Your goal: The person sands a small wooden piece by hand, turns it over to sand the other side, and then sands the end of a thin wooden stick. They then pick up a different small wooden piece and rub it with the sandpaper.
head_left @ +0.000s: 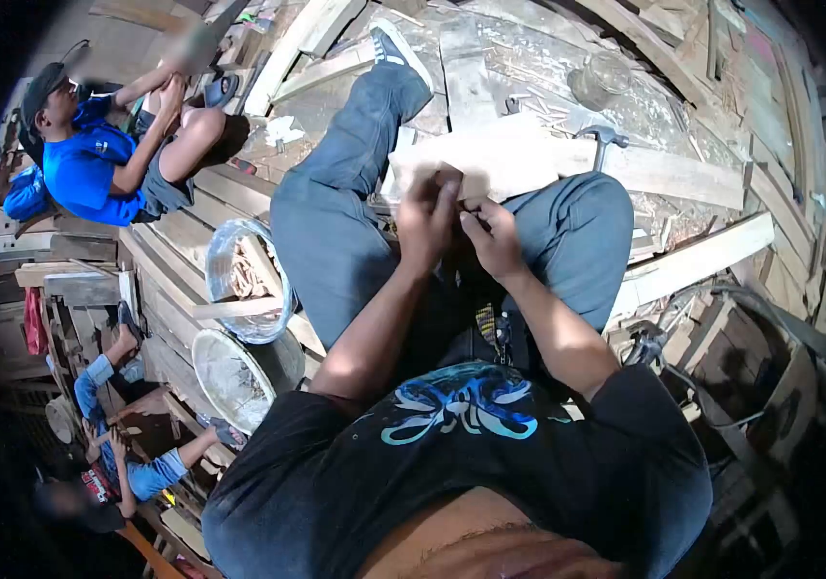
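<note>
My left hand (429, 217) is closed around a small flat brown piece (448, 177), which sticks up between thumb and fingers. Close beside it, my right hand (493, 234) has its fingers pinched together at the lower right edge of that piece; what lies between these fingertips is hidden. Both hands are over my lap, between my bent knees. A pale, brightly lit wooden board (504, 152) lies just beyond them. Right of that board, a claw hammer (602, 143) rests with its head toward me on a long plank (673, 174).
On the left stand a clear-sided tub (287, 289) with wood pieces and a pale bucket (210, 362). A person in blue (94, 174) sits at upper left, another person (128, 463) at lower left. A round can (601, 82) and wood scraps cover the floor ahead; a basket (770, 376) is right.
</note>
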Tool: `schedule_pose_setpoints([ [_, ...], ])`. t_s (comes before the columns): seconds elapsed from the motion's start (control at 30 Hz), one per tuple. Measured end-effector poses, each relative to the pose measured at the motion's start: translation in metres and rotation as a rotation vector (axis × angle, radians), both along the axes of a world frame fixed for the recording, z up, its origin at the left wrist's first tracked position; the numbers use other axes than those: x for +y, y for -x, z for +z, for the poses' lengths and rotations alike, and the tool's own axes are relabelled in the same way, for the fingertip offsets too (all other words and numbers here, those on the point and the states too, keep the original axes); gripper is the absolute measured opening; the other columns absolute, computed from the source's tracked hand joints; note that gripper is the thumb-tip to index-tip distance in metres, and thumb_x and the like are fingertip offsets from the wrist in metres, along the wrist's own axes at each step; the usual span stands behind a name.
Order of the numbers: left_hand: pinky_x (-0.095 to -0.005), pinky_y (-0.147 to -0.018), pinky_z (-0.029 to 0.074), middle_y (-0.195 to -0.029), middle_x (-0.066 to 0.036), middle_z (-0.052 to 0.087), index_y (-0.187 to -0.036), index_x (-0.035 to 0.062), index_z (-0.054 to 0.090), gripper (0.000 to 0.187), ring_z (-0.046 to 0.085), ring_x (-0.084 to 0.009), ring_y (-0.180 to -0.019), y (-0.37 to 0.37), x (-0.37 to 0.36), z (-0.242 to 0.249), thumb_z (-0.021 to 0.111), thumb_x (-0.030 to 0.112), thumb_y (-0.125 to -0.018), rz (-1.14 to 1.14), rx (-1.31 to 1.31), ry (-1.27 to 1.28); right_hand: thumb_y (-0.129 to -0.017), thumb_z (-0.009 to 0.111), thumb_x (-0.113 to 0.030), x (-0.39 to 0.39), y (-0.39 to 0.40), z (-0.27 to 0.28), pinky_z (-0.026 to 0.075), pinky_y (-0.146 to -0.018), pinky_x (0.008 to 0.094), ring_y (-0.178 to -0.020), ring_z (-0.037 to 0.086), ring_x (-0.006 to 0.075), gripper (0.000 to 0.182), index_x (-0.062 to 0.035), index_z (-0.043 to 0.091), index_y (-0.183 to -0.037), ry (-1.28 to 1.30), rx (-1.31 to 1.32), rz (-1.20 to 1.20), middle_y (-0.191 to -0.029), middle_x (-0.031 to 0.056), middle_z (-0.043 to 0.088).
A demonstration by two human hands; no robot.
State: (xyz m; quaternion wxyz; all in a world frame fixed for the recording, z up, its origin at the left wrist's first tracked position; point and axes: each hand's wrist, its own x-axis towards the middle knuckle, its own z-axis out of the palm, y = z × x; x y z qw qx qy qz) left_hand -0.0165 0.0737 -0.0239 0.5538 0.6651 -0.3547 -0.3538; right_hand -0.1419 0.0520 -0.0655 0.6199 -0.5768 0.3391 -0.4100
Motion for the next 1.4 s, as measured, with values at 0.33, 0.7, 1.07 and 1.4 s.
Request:
schedule_pose_setpoints([
  [0.33,-0.0297,-0.076,0.051,-0.096,-0.013,0.069,-0.110,-0.0052,0.060,0.026,0.065,-0.0177,-0.084,-0.003,-0.009,-0.005,0.063,0.015,-0.093,0.017,-0.043,0.064,-0.092,0.061,-0.013,0.000,0.004,0.002,0.046,-0.070,0.0265,-0.075,0.055,0.0105,0.015,0.0013,0.063,-0.096,-0.092,-0.056,0.021,-0.080,0.0022,0.061],
  [0.7,-0.0305,-0.069,0.052,-0.090,-0.010,0.068,-0.108,-0.0052,0.060,0.025,0.065,-0.0166,-0.075,-0.002,0.004,-0.016,0.065,0.014,-0.092,-0.019,-0.487,0.077,-0.096,0.057,-0.018,-0.005,0.002,-0.015,0.045,-0.074,0.0266,-0.083,0.054,0.0115,0.021,0.0022,0.061,-0.100,-0.031,0.025,0.033,-0.087,0.0047,0.061],
  [1.07,-0.0340,-0.071,0.053,-0.091,-0.016,0.070,-0.106,0.0025,0.065,0.020,0.070,-0.0256,-0.084,0.002,-0.004,-0.002,0.067,0.014,-0.089,0.082,0.011,0.107,-0.099,0.054,-0.022,0.000,0.002,-0.008,0.042,-0.066,0.0247,-0.074,0.048,0.0063,0.027,0.0007,0.062,-0.111,-0.289,-0.059,0.098,-0.081,-0.0013,0.057],
  [1.4,-0.0273,-0.067,0.049,-0.089,-0.006,0.066,-0.102,-0.0027,0.063,0.021,0.061,-0.0107,-0.077,0.000,0.010,-0.012,0.067,0.016,-0.092,-0.077,-0.562,0.155,-0.100,0.053,-0.028,0.002,0.000,-0.018,0.039,-0.054,0.0242,-0.063,0.049,0.0082,0.028,-0.0027,0.063,-0.105,-0.159,-0.167,0.037,-0.071,-0.0013,0.054],
])
